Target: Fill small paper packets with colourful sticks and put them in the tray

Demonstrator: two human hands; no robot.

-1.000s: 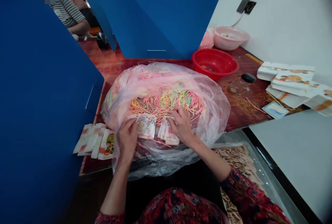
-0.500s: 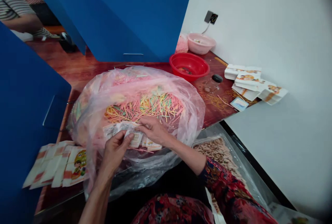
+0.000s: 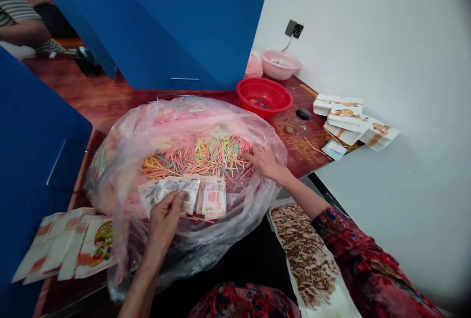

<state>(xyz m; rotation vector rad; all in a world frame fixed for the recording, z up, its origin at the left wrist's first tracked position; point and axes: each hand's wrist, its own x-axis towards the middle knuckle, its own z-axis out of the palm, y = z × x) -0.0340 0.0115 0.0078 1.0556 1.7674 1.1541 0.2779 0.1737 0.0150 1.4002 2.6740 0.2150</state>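
Note:
A large clear plastic bag (image 3: 121, 161) lies open on the wooden table, filled with thin coloured sticks (image 3: 198, 153). A row of small printed packets (image 3: 206, 198) rests on the bag's near edge. My left hand (image 3: 165, 217) pinches one of these packets between thumb and fingers. My right hand (image 3: 263, 161) reaches to the right end of the stick pile, fingers curled onto the sticks; whether it holds any is not clear.
Flat printed pouches (image 3: 69, 247) lie fanned at the near left. A red basin (image 3: 263, 96), pink bowl (image 3: 281, 64), small jar (image 3: 296, 120), white boxes (image 3: 349, 119) stand at the back right. A tray of tan sticks (image 3: 305, 254) sits below the table. Blue partitions (image 3: 33, 161) enclose; another person's arm (image 3: 22, 31) far left.
My right hand left the packets and moved right and away onto the sticks. My left hand stays on the packets, now spread in a row. The view shifted right.

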